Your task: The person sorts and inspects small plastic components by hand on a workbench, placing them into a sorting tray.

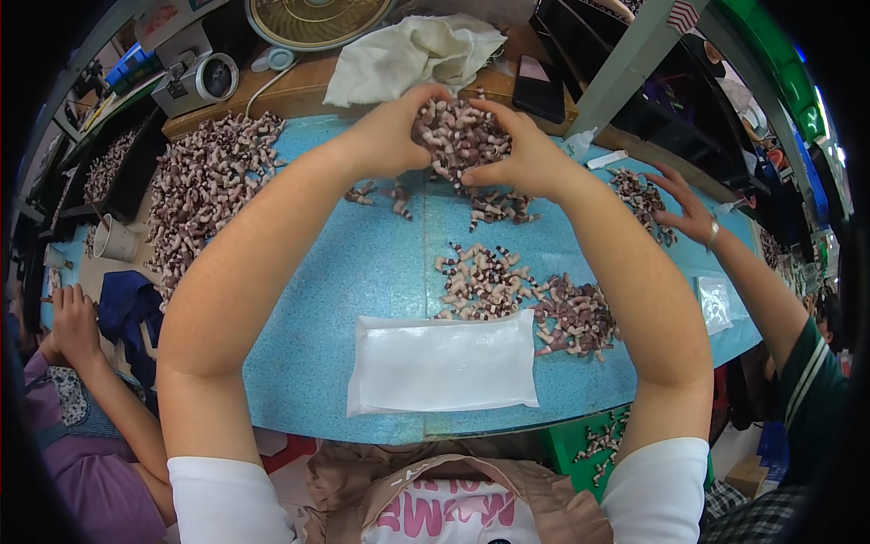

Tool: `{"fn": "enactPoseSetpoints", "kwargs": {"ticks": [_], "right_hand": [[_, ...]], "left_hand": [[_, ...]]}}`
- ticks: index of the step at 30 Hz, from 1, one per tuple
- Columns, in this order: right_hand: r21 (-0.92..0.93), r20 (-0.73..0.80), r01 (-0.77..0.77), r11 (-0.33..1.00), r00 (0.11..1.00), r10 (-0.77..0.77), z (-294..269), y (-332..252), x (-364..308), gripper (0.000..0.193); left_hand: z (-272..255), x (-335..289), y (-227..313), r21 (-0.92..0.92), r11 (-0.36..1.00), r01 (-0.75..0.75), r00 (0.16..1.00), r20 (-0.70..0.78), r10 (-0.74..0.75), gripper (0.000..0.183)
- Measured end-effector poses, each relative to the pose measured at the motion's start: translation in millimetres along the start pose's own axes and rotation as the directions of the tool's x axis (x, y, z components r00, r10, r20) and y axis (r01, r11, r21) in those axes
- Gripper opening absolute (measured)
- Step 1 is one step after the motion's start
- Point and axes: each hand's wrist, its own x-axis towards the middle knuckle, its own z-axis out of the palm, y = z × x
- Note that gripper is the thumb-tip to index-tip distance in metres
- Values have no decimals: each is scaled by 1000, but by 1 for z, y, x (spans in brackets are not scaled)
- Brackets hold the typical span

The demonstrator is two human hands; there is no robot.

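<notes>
At the far side of the blue table mat (pixel 317 317), my left hand (pixel 394 136) and my right hand (pixel 527 154) cup a clump of small plastic-looking pieces (pixel 460 140) from both sides. The pieces are pinkish-white, brown and mauve, with dark bands; their exact kind is too small to tell. A few loose ones (pixel 399 198) lie just below my left hand, more (pixel 498 208) beneath my right. Nearer to me are a paler pile (pixel 482 281) and a mauve-brown pile (pixel 575 315), beside a flat white packet (pixel 444 367).
A large heap of like pieces (pixel 208 181) covers the mat's left side. Behind stand a fan (pixel 317 20), crumpled white cloth (pixel 408 59) and phone (pixel 539 89). A co-worker's hand (pixel 684 207) touches a pile at right; another person's hand (pixel 74 322) is at left.
</notes>
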Motion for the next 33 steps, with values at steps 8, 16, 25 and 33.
{"fn": "enactPoseSetpoints", "kwargs": {"ticks": [8, 16, 25, 33], "right_hand": [[-28, -50, 49, 998, 997, -50, -14, -7, -19, 101], [-29, -204, 49, 998, 977, -54, -61, -22, -84, 98], [154, -256, -242, 958, 927, 275, -111, -53, -279, 91], [204, 242, -791, 577, 612, 753, -107, -26, -404, 101]], "left_hand": [[3, -7, 30, 28, 999, -30, 999, -32, 31, 71], [18, -3, 103, 103, 978, -181, 983, 25, 180, 70], [142, -16, 200, -108, 880, -462, 872, 123, 473, 68], [305, -110, 237, -289, 957, 3, 896, 425, 126, 75]]}}
